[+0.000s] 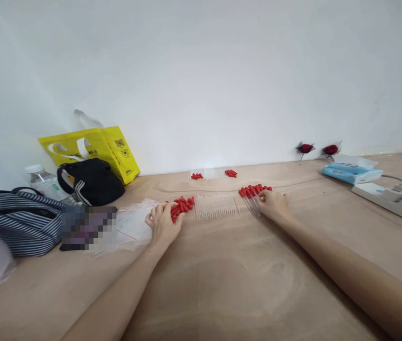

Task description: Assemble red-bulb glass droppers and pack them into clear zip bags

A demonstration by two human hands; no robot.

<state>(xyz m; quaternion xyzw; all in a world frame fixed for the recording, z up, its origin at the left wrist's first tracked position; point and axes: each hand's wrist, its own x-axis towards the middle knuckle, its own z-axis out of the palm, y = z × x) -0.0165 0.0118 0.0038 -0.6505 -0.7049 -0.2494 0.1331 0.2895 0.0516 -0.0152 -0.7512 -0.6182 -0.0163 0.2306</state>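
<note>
One pile of red caps lies near the centre of the frame on the desk. The left hand is placed over its left side, fingers curved and slightly spread, hiding some caps; whether one is gripped cannot be told. Right of the pile is a row of thin clear sticks, followed by a group of red-capped sticks. The right hand covers the right end of this group, fingers drawn together; a pinch cannot be confirmed. Behind the row, near the wall, lies a clear bag with red pieces at both ends. Left of the left hand, plastic sheets adjoin a pixel-masked item and a striped bag. Upper left: black pouch, yellow bag, bottle. Right side: two red flowers, blue packet, power strip.
</note>
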